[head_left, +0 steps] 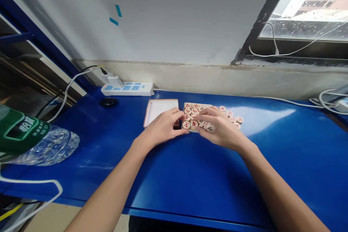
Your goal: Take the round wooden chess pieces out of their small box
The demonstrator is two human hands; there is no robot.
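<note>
A small shallow box (201, 106) on the blue table (190, 174) holds several round wooden chess pieces (191, 112) with red and black characters. Its empty lid (159, 110) lies just to the left. My left hand (163, 127) rests at the box's left edge, fingertips against the pieces in the near-left corner. Over the box's near right part lies my right hand (220, 127), fingers curled on a piece (210, 128) there. Several loose pieces (233, 117) sit on the table right of the box.
A white power strip (127, 88) with a plug and cables lies at the back left beside a small black disc (108, 102). A clear bottle with a green label (29, 136) lies at the left edge. More white cables (326, 105) run at the back right under the window.
</note>
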